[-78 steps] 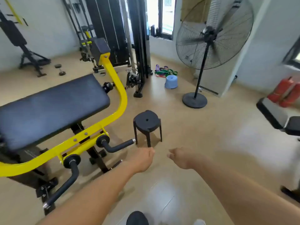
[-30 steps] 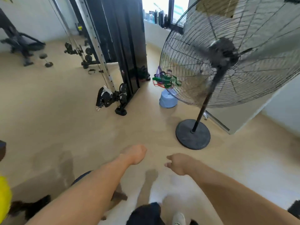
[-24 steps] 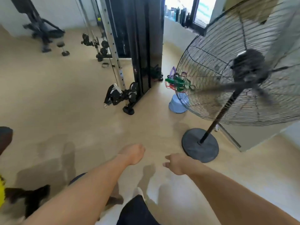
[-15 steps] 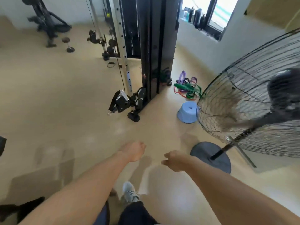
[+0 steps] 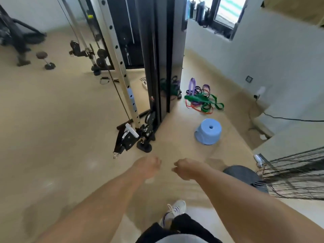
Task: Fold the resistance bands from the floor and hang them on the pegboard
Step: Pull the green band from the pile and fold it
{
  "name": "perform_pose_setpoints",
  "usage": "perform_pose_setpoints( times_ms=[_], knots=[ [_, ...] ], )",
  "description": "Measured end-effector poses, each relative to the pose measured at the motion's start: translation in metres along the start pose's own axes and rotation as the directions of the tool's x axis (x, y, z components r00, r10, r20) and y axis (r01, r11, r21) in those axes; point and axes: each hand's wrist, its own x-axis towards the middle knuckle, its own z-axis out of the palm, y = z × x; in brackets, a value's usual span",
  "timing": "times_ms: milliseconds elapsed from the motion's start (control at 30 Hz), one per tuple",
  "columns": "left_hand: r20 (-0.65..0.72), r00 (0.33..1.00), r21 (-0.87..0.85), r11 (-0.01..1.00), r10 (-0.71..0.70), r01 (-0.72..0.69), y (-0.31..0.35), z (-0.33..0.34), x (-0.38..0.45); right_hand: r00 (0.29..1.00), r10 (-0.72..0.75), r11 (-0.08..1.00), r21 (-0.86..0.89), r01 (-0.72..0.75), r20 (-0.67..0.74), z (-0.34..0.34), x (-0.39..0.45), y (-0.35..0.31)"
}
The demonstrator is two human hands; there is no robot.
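Note:
A tangle of resistance bands [image 5: 201, 99], green, purple and orange, lies on the tan floor beside the black cable machine, below the window wall. My left hand [image 5: 149, 165] and my right hand [image 5: 186, 168] are held out in front of me as loose fists with nothing in them, well short of the bands. No pegboard is in view.
A light blue plastic stool [image 5: 208, 131] stands between me and the bands. The black cable machine [image 5: 157, 55] with its pulley foot [image 5: 129, 137] rises at centre. The fan's round base [image 5: 242, 174] and wire cage [image 5: 298, 174] sit at the right. A power cord [image 5: 289, 118] runs along the right wall.
I have walked past the yellow bench and black stool toward the bands, which now look larger and nearer. The fan has slid off to the right edge. Both hands stay curled.

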Motion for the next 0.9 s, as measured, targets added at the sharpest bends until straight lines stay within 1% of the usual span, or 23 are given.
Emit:
perform_pose_setpoints(
  times_ms=[33,67,133,200,267,400,533,600,633,667,767,867,900],
  knots=[
    [-0.002,1.000,-0.001,1.000,-0.009,0.009,-0.002,-0.009,0.014,1.000,0.006,1.000,-0.018,-0.006,0.002,-0.012,0.012,0.001],
    [-0.036,0.999,-0.010,1.000,-0.020,0.020,-0.004,-0.018,0.028,1.000,0.015,1.000,-0.027,-0.015,-0.003,-0.025,0.025,0.001],
    [-0.073,0.997,-0.037,0.999,-0.024,0.022,-0.006,-0.041,0.052,0.999,0.040,0.999,-0.011,-0.040,-0.032,-0.049,0.050,0.006],
    [-0.106,0.994,0.021,1.000,0.008,-0.006,-0.006,-0.065,0.074,0.998,0.044,0.999,0.003,-0.044,-0.038,-0.071,0.073,0.015],
    [-0.090,0.996,0.029,0.999,0.022,-0.019,-0.009,-0.080,0.097,0.998,0.062,0.997,0.048,-0.061,-0.028,-0.087,0.089,0.023],
    [-0.004,1.000,0.015,1.000,0.017,-0.017,-0.008,-0.105,0.145,0.995,0.098,0.989,0.118,-0.094,-0.026,-0.117,0.114,0.044],
    [0.005,0.994,0.058,0.993,0.107,-0.107,0.013,-0.139,0.201,0.985,0.174,0.966,0.197,-0.169,-0.009,-0.150,0.143,0.071],
    [0.083,0.987,0.065,0.988,0.137,-0.142,0.023,-0.152,0.230,0.976,0.219,0.951,0.222,-0.214,0.000,-0.165,0.159,0.084],
    [0.104,0.982,0.094,0.982,0.157,-0.167,0.029,-0.158,0.243,0.972,0.234,0.946,0.233,-0.227,-0.005,-0.174,0.165,0.091],
    [0.123,0.976,0.116,0.974,0.182,-0.196,0.035,-0.167,0.256,0.967,0.256,0.930,0.276,-0.243,-0.011,-0.182,0.172,0.098],
    [0.158,0.949,0.236,0.923,0.272,-0.304,0.058,-0.187,0.293,0.957,0.290,0.896,0.347,-0.279,0.022,-0.201,0.185,0.120],
    [0.213,0.913,0.286,0.872,0.347,-0.398,0.088,-0.201,0.330,0.952,0.303,0.865,0.406,-0.295,0.047,-0.215,0.197,0.152],
    [0.229,0.904,0.313,0.853,0.360,-0.419,0.100,-0.206,0.342,0.954,0.298,0.872,0.394,-0.289,0.042,-0.218,0.203,0.166]
  ],
)
